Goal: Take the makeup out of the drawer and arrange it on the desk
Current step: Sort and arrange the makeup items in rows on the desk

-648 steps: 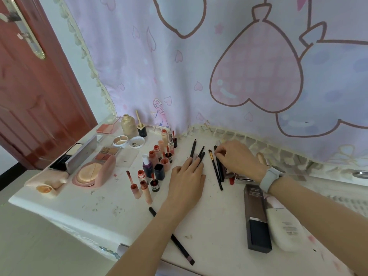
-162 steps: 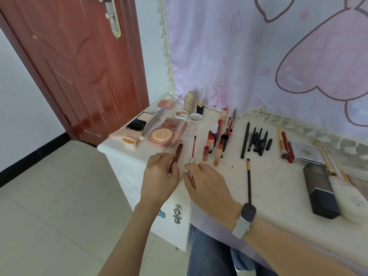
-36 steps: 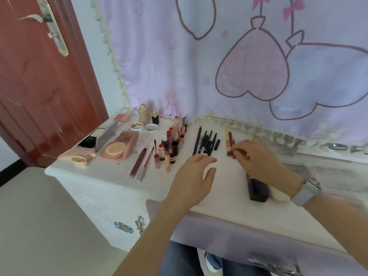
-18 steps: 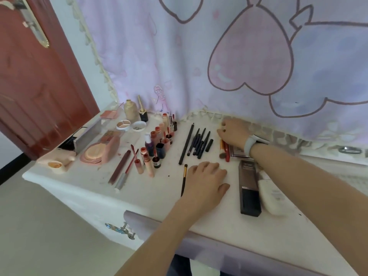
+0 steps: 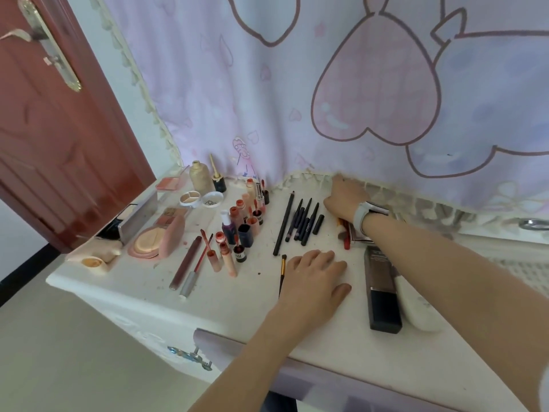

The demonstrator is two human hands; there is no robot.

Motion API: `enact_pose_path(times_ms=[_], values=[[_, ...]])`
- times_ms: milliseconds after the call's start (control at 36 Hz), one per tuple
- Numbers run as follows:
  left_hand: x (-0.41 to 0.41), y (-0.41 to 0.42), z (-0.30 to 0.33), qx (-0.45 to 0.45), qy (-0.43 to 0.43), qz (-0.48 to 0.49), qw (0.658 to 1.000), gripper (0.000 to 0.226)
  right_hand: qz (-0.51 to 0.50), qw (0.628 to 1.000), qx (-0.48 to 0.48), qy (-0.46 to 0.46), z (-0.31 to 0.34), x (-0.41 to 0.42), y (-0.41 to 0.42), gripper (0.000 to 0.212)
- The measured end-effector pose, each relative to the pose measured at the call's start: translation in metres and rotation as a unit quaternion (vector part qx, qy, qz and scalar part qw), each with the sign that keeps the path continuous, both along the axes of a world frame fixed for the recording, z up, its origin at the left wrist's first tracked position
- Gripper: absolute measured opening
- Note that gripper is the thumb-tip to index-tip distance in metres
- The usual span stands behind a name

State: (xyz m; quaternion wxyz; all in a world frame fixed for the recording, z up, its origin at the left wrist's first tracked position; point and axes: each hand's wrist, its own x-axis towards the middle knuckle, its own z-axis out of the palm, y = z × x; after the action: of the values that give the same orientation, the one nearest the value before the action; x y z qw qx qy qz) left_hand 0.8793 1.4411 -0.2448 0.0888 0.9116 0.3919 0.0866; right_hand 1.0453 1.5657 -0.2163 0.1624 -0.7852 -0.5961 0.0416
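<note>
The makeup (image 5: 237, 230) lies spread on the white desk (image 5: 341, 346), mostly toward its left and back edges: pink compacts, small red and peach bottles standing upright, and dark pencils in a row. The left hand (image 5: 315, 278) rests flat on the desk, fingers straight, beside a thin brush (image 5: 282, 272). The right hand (image 5: 346, 197) reaches the back edge; its grip cannot be told.
</note>
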Motion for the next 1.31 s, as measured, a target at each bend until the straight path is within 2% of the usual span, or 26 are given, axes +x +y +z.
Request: enact_pose_path(times_ms=[83,194,250,306,472,528,611,667,750,833,917,1000,1111,1194,1306], values=[[-0.002,0.002,0.0,-0.005,0.002,-0.005,1.0,0.047,-0.01,0.995,0.038,0.095,0.01,0.002,0.001,0.015],[-0.003,0.007,0.004,-0.023,0.017,-0.011,1.0,0.047,0.017,0.968,0.075,0.238,0.03,0.001,-0.005,0.009],[-0.006,0.008,0.008,-0.025,0.022,-0.018,0.999,0.044,0.016,0.947,0.117,0.299,0.043,0.001,-0.015,0.015],[-0.01,0.007,0.01,-0.016,0.001,-0.015,1.0,0.04,0.031,0.932,0.162,0.324,0.057,-0.001,-0.032,0.012],[-0.041,-0.01,0.011,0.009,-0.137,0.057,0.989,0.035,0.184,0.932,0.22,0.222,0.066,-0.019,-0.119,0.012],[-0.052,-0.015,0.011,-0.002,-0.18,0.103,0.978,0.035,0.271,0.934,0.202,0.118,0.055,-0.025,-0.147,0.01],[-0.065,-0.02,0.009,-0.007,-0.201,0.154,0.967,0.034,0.39,0.9,0.189,-0.045,0.033,-0.034,-0.176,0.018],[-0.072,-0.022,0.006,-0.01,-0.205,0.177,0.963,0.033,0.429,0.88,0.174,-0.108,0.019,-0.04,-0.188,0.021],[-0.079,-0.023,0.002,-0.024,-0.2,0.194,0.96,0.033,0.46,0.865,0.158,-0.123,0.003,-0.051,-0.196,0.009],[-0.083,-0.023,-0.003,-0.032,-0.213,0.198,0.956,0.031,0.477,0.862,0.122,-0.119,-0.007,-0.063,-0.196,0.01],[-0.085,-0.022,-0.005,-0.038,-0.223,0.197,0.954,0.03,0.466,0.874,0.073,-0.112,-0.014,-0.073,-0.194,0.021],[-0.085,-0.023,-0.006,-0.031,-0.218,0.19,0.957,0.029,0.439,0.896,0.059,-0.044,-0.009,-0.075,-0.192,0.024],[-0.083,-0.025,-0.004,-0.028,-0.197,0.175,0.964,0.033,0.335,0.938,0.079,0.031,0.007,-0.063,-0.179,0.024],[-0.073,-0.027,-0.001,-0.025,-0.151,0.148,0.977,0.042,0.239,0.967,0.09,0.026,0.016,-0.041,-0.147,0.023],[-0.062,-0.027,-0.003,-0.003,-0.068,0.128,0.989,0.049,0.131,0.989,0.061,-0.042,0.018,-0.012,-0.1,0.026]])
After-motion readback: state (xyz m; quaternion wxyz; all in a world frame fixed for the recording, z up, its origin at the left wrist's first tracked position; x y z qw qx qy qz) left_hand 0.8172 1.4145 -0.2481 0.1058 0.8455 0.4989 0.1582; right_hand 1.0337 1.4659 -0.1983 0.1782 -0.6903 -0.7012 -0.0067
